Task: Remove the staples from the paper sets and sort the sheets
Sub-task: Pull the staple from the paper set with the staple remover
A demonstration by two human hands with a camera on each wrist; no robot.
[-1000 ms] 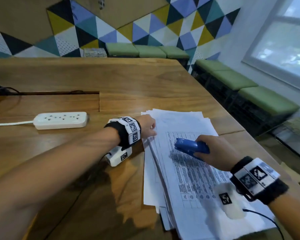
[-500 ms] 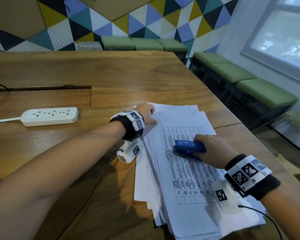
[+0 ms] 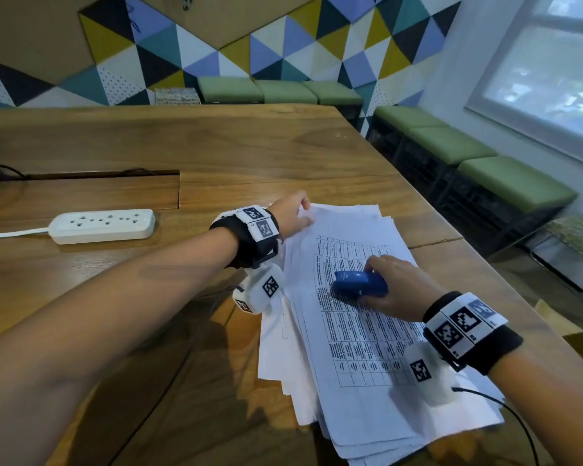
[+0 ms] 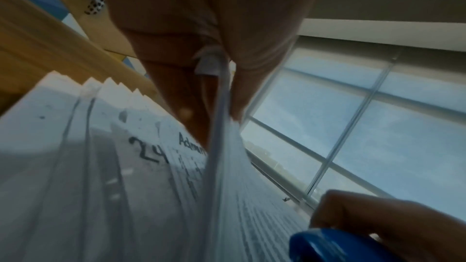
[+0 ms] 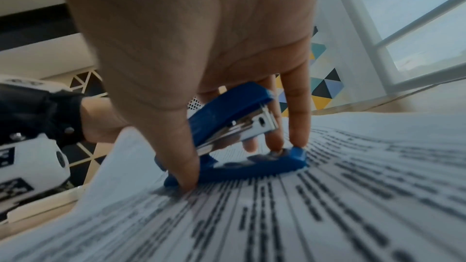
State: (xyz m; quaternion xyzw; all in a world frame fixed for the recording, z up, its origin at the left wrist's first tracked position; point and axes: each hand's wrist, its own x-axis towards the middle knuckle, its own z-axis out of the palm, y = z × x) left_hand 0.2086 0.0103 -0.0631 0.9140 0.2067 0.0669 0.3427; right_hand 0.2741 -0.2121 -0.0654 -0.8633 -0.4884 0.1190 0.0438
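A loose pile of white printed sheets (image 3: 360,334) lies on the wooden table (image 3: 189,153), its top sheet a printed grid. My left hand (image 3: 292,211) pinches the far left corner of the top paper set (image 4: 219,127) and lifts it a little off the pile. My right hand (image 3: 396,287) grips a small blue stapler (image 3: 359,285) and rests with it on the middle of the top sheet. In the right wrist view the blue stapler (image 5: 234,138) stands with its mouth apart, thumb and fingers around it. No staple shows clearly.
A white power strip (image 3: 103,226) with its cord lies left of the pile. A recessed cable slot (image 3: 81,193) runs behind it. Green cushioned benches (image 3: 468,163) line the wall past the table's right edge. A window (image 3: 549,72) is at the right.
My left hand has slid from the pile's left edge up to its far left corner and taken hold of the top set there. The right hand with the stapler has barely moved.
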